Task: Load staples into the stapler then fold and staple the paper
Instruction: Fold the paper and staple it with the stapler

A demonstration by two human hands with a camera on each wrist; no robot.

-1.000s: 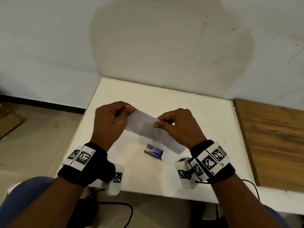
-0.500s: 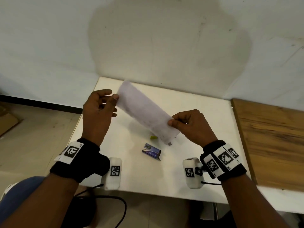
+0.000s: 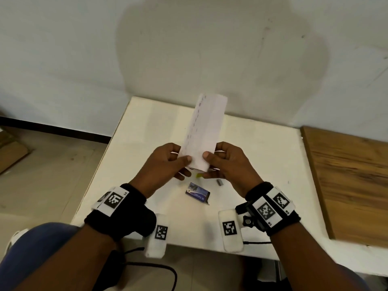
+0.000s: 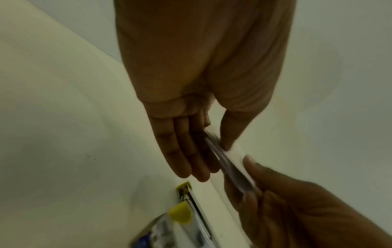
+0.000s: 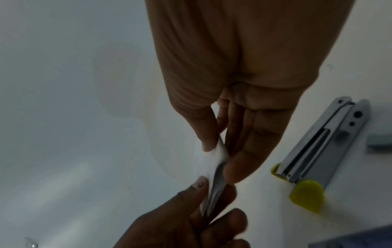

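Note:
A folded white paper strip (image 3: 204,131) stands upright above the table. My left hand (image 3: 184,166) and right hand (image 3: 210,164) pinch its lower end side by side, thumbs on the near face. In the left wrist view, the left hand (image 4: 214,161) pinches the paper edge (image 4: 237,161) between thumb and straight fingers. In the right wrist view, the right hand (image 5: 220,162) pinches the paper (image 5: 214,159) the same way. The grey stapler (image 5: 318,146) with yellow ends lies opened flat on the table. From the head camera only a yellow bit of the stapler (image 3: 199,175) shows under my hands.
A small blue staple box (image 3: 197,193) lies on the white table (image 3: 147,133) near my wrists, with a short staple strip (image 3: 219,182) to its right. A wooden board (image 3: 346,181) adjoins the table's right side. A black cable (image 3: 151,267) hangs below the front edge.
The paper swung from slanting between my hands to upright. My left hand let go of its far end and came in to pinch the lower end beside the right hand.

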